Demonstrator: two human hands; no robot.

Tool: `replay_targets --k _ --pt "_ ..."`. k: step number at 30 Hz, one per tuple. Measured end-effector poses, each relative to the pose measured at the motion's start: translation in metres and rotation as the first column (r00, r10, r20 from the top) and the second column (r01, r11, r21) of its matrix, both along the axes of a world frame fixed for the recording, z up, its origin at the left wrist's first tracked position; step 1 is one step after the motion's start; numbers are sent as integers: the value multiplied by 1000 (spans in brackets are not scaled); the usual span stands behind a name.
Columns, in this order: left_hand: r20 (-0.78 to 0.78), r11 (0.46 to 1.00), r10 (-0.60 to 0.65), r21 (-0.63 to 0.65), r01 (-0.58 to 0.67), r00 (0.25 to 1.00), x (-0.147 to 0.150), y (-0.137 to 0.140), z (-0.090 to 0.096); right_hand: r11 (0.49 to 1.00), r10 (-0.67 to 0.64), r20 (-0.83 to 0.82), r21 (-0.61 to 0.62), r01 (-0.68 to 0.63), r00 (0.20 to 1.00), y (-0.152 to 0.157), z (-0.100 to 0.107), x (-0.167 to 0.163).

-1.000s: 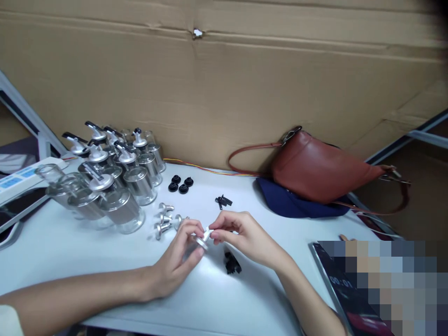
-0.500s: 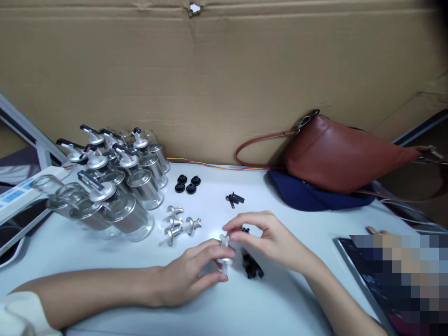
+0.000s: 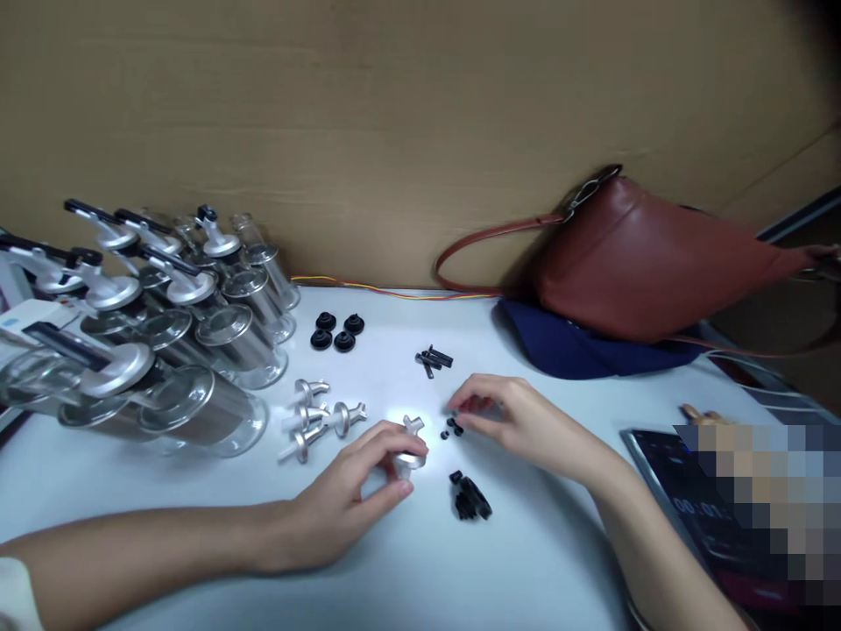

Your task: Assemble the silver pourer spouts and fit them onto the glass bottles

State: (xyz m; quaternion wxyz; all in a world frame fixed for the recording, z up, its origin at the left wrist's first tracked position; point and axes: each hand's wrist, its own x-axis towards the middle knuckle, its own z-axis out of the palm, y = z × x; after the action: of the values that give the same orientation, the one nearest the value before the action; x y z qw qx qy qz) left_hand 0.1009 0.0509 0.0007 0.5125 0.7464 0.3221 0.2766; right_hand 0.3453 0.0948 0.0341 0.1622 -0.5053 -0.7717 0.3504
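Observation:
My left hand (image 3: pixel 355 478) is closed around a silver bottle pourer spout (image 3: pixel 408 457), fingers and thumb on its round flange, forked end up. Just right of it, my right hand (image 3: pixel 509 416) hovers over several small black plugs (image 3: pixel 452 427), thumb and fingertips a little apart; nothing shows between them. Nearer me lies a heap of black parts (image 3: pixel 471 499). To the left of my left hand, several more silver pourer spouts (image 3: pixel 342 418) lie on the white table. Farther back are black ribbed stoppers (image 3: pixel 343 340) and thin black levers (image 3: pixel 434 359).
Several glass bottles (image 3: pixel 243 337) crowd the left side, some topped with silver pourers. A brown leather bag (image 3: pixel 650 263) rests on a dark blue cap (image 3: pixel 558 346) at the back right. A phone (image 3: pixel 683 491) lies at right. A cardboard wall (image 3: pixel 394 149) stands behind.
My right hand has moved off the pourer spout to above the small black plugs. My left hand still holds the spout. The view has shifted slightly.

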Motion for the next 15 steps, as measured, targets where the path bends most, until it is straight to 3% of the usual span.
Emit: replay_targets --k 9,12,15 --pt "46 995 9 -100 -4 999 0 2 2 977 119 80 171 -131 990 -4 -9 -5" --pt "65 993 12 -120 -4 998 0 2 1 981 87 -9 175 -84 996 -3 -9 -9" --pt "101 990 26 -139 -12 995 0 2 -3 995 -11 -150 98 26 989 -5 -4 -14"
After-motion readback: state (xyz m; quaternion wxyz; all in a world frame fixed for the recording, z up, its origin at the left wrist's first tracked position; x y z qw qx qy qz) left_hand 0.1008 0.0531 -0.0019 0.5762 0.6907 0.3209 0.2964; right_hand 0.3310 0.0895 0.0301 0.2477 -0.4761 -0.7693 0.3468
